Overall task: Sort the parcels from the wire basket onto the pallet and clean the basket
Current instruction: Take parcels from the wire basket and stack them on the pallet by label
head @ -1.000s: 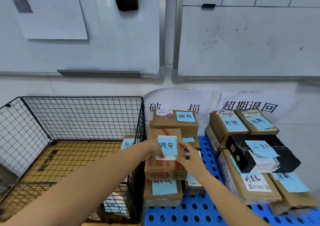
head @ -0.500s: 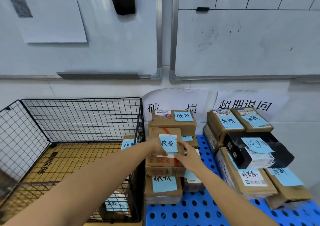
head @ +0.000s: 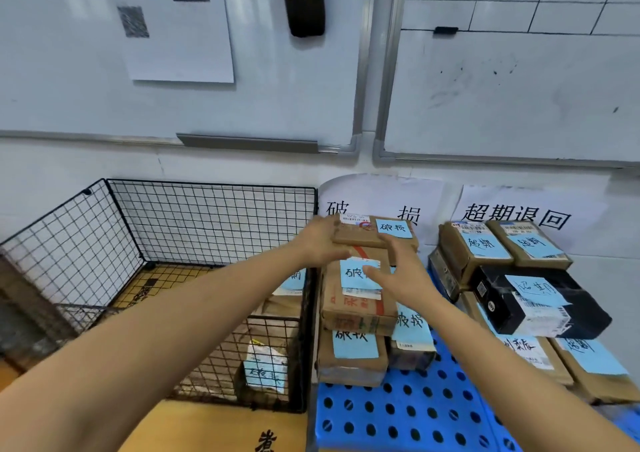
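Observation:
A black wire basket (head: 207,185) stands on the left, with a bagged parcel (head: 265,368) and one more blue-noted parcel (head: 290,280) at its right side. To its right lies the blue pallet (head: 398,413) with stacked brown parcels. The front top parcel (head: 356,307) carries a blue note. My left hand (head: 320,243) rests against the left end of the back parcel (head: 363,236), fingers relaxed. Over the front parcel my right hand (head: 398,273) hovers with fingers spread, its thumb above the note. Neither hand holds anything.
A second group on the pallet's right has brown boxes (head: 474,249) and a black parcel (head: 540,307), all blue-noted. Paper signs (head: 516,216) hang on the wall behind each group. Whiteboards (head: 519,98) hang above. A wooden floor (head: 214,427) shows in front.
Both hands let go of the front top parcel, which stays on its stack. They moved up and back toward the rear parcel. The camera came closer.

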